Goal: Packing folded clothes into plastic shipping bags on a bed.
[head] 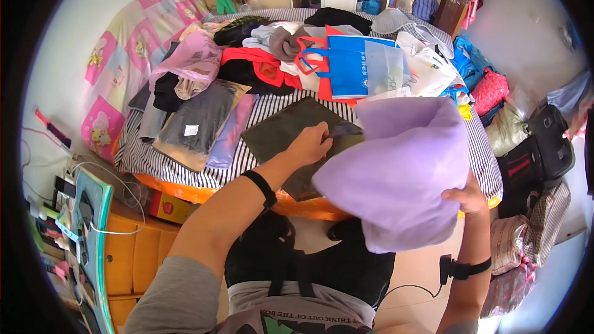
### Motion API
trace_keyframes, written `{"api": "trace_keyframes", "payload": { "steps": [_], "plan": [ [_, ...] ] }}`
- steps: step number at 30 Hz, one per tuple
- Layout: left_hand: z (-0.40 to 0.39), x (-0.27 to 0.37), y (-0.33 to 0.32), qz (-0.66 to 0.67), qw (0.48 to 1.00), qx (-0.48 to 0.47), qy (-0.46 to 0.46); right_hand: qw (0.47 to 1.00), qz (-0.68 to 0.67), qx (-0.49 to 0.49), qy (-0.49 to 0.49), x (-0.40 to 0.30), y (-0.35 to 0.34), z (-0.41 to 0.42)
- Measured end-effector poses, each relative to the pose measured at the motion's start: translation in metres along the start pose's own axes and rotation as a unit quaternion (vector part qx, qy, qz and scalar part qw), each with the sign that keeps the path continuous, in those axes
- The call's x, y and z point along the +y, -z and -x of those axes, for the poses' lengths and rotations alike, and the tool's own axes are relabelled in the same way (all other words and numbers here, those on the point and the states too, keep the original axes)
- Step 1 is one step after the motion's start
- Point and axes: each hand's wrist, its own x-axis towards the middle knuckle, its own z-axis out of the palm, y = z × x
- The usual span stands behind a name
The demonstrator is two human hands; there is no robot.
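Note:
My right hand [466,195] grips the side of a folded lavender cloth item [394,171], thumb on its near face. The cloth hangs over the bed's front edge, and its folds bulge open at the top. A dark olive plastic bag [278,125] lies flat on the striped bedsheet [232,148], partly under my left forearm. My left hand [315,141] is closed over this bag, fingers curled on what looks like its edge. A dark, see-through strip runs from the fist towards the lavender cloth, which hides the bag's right end.
Left on the bed are a packaged dark garment [197,118] and a pink plastic bag [190,60]. Behind lie heaped clothes [260,65] and a blue tote bag [345,67]. Several bags [533,222] crowd the right side. A wooden cabinet [134,255] stands at left.

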Motion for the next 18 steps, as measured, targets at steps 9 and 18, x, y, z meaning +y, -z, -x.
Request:
{"api": "trace_keyframes", "payload": {
  "steps": [9, 18],
  "plan": [
    [0.001, -0.007, 0.047, 0.045, 0.996, 0.013, -0.080, 0.977, -0.077, -0.176, -0.090, 0.033, -0.051, -0.047],
    [0.012, 0.029, 0.075, 0.260, 0.963, -0.069, -0.030, 0.969, -0.147, -0.135, -0.147, 0.051, -0.076, -0.062]
  ]
}}
